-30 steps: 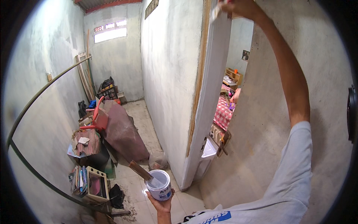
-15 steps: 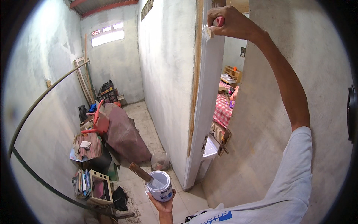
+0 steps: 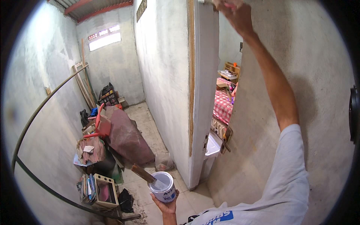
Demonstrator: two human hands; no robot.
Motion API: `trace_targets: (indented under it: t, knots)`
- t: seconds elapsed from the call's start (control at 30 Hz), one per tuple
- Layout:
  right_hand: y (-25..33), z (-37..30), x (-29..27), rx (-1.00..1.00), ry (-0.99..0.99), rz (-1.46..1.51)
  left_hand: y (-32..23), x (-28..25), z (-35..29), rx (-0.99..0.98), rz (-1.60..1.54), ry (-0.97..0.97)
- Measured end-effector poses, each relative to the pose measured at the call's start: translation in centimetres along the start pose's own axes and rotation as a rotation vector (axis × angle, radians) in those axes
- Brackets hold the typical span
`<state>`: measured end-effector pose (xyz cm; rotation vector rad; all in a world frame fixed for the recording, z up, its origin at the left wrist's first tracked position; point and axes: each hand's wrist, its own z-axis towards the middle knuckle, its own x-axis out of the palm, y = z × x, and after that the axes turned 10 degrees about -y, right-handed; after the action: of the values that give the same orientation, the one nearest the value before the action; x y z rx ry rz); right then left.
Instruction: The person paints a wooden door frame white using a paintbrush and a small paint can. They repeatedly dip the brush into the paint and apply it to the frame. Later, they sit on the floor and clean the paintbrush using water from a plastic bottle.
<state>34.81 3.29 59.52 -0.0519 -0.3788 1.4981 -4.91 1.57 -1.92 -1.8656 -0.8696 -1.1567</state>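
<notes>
White paint fills a small round tin (image 3: 164, 186), cylindrical, with a pale label, cupped from below in the left hand (image 3: 166, 204), fingers wrapped up its side. A flat wooden stirring stick (image 3: 144, 175), brown and rough-edged, stands tilted in the tin, its upper end leaning away to the left of that hand.

The right hand (image 3: 234, 14) is raised high, arm fully stretched, closed around a small object with a reddish part showing; the object is cut off at the picture's upper rim and its kind cannot be told. This hand sits at the top edge of a door (image 3: 205, 93), a tall smooth panel coated white, standing open just left of the hand and running down toward the floor. A bare wooden door frame strip (image 3: 191, 75) lies beside it, further left.

To the right of the raised arm is a rough, grey plastered wall (image 3: 318, 75). Beyond the door, below the right hand, a bed with a red checked cover (image 3: 223, 107) shows. Left of the tin, on the concrete floor (image 3: 144, 120), lies a heap: a dark reddish tarpaulin (image 3: 125, 137), a red plastic chair (image 3: 99, 125) and a boxy cream oven (image 3: 103, 191).
</notes>
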Motion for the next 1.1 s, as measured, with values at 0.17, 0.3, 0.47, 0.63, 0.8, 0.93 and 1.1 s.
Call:
trace_targets:
  t: [0.17,0.3,0.47,0.63,0.8,0.93,1.1]
  knots:
    - [-1.4,-4.3,-2.6,0.375,0.088,0.364,-0.3,0.0,0.2,0.006,0.034,-0.003]
    - [-4.5,-0.6,-1.4,0.864,-0.082,0.830,-0.1,0.4,-0.3,0.023,0.022,-0.015]
    - [-7.0,1.3,1.9,0.915,-0.099,0.740,0.1,0.6,-0.6,0.055,0.022,-0.016]
    - [-6.6,0.5,1.0,0.681,-0.248,0.644,0.0,0.2,-0.5,0.058,0.044,-0.006]
    - [-4.3,-2.0,0.5,-0.130,-0.020,0.292,-0.1,0.5,-0.4,0.052,0.036,0.021]
    - [-3.9,-2.6,-1.8,-0.291,0.324,0.157,0.0,0.5,-0.5,0.054,0.031,0.069]
    - [-4.4,4.2,-4.6,0.186,0.477,0.327,-0.2,0.1,-0.2,0.027,0.006,0.027]
